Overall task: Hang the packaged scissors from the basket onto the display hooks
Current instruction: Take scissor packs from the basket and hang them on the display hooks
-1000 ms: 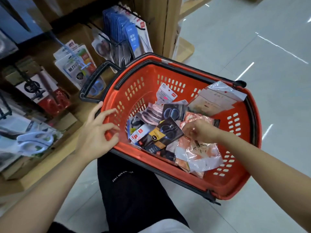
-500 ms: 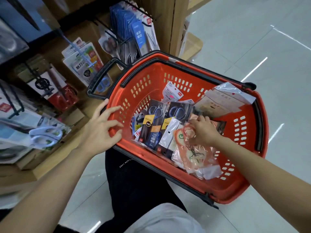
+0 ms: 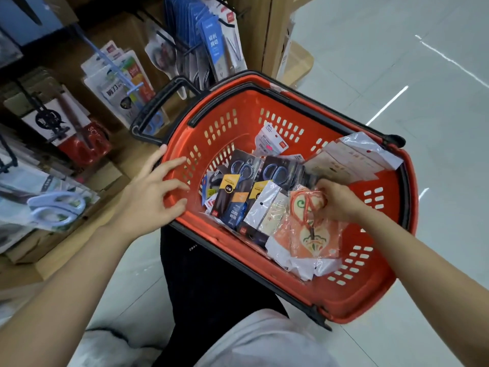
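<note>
Many packaged scissors (image 3: 260, 205) lie in a heap inside the red basket (image 3: 370, 300). Among them we see two dark packs (image 3: 277, 172) with blue-handled scissors, and clear flat bags (image 3: 354, 157) that lean on the far right wall. The right hand (image 3: 337, 201) reaches into the basket and pinches the orange package (image 3: 312, 237) at its top, fingers curled on it. The left hand (image 3: 148, 197) rests on the basket's left rim, its fingers spread and straight, holding nothing. Behind the basket, display hooks (image 3: 176, 43) carry blue packs (image 3: 211, 46). The basket's black handle (image 3: 156, 107) stands in front of the lower shelf goods.
</note>
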Motion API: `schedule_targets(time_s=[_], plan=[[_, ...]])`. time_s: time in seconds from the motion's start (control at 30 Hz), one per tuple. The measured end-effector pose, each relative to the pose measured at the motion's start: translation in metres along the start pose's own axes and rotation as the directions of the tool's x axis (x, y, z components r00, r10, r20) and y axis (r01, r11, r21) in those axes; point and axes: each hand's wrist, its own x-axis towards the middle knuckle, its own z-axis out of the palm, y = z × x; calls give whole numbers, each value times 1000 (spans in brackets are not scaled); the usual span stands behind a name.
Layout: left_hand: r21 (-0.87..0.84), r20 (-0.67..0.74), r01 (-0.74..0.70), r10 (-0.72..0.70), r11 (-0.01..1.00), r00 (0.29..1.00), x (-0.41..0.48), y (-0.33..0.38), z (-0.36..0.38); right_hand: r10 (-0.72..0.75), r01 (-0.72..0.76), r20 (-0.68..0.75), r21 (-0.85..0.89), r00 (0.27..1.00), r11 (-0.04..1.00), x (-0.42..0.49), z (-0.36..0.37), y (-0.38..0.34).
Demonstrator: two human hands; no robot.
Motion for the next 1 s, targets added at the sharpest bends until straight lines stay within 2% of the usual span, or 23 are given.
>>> schedule_targets(time_s=[0.1, 0.23, 0.3, 0.37, 0.43, 0.5, 0.6, 0.67, 0.73, 0.8, 0.9, 1.0], plan=[[83, 5, -13, 13, 996, 1000, 1, 2, -2, -32, 39, -54, 119, 998, 992, -9, -1, 0], [150, -29, 14, -9, 989, 1000, 4, 11, -5, -24, 34, -38, 279, 999, 960, -19, -6, -5], [135, -84, 34, -22, 990, 996, 6, 21, -5, -11, 38, -77, 370, 997, 928, -23, -9, -8], [28, -134, 28, -24, 999, 991, 12, 34, -3, -4, 78, -146, 506, 989, 859, -28, -15, -13], [-165, -107, 34, -52, 986, 993, 20, 51, 2, 38, 115, -196, 710, 980, 694, -33, -21, -21], [-333, 11, 106, -108, 937, 994, 30, 69, 8, 74, 149, -213, 856, 974, 495, -34, -23, -31], [-556, 288, 343, -212, 757, 934, 43, 87, 24, 155, 127, -167, 963, 974, 238, -35, -17, -49], [-628, 408, 459, -236, 629, 882, 48, 94, 33, 227, 71, -88, 994, 970, 81, -36, -10, -58], [-698, 401, 460, -233, 549, 886, 50, 103, 40, 253, 44, -31, 998, 967, -45, -35, -1, -63], [-758, 303, 409, -280, 508, 911, 50, 114, 44, 257, 15, 22, 989, 966, -144, -34, 10, -65], [-782, 156, 361, -401, 509, 903, 51, 113, 50, 209, -71, 109, 981, 972, -182, -35, 24, -67], [-844, 95, 333, -494, 421, 864, 54, 105, 45, 111, -140, 145, 989, 983, -48, -39, 33, -57]])
